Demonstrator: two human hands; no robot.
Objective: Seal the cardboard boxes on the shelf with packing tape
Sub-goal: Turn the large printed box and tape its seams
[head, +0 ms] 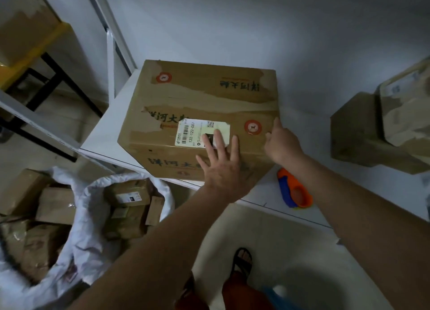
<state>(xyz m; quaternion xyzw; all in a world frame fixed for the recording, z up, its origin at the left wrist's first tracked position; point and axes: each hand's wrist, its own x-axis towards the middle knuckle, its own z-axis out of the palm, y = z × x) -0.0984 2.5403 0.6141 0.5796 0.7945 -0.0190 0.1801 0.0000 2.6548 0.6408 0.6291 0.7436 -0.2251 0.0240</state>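
Box [197, 114] sits on the shelf [104, 132] corner, left hand [221, 167] flat with fingers spread on its near edge, right hand [282, 144] loosely curled, touching its right edge, gripping nothing; looks stiff, probably weighty, so hold by opposite edges.

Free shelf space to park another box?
Bare shelf between the big box and the two boxes at right, back to the wall. The front strip is crowded: tape dispenser and right hand.
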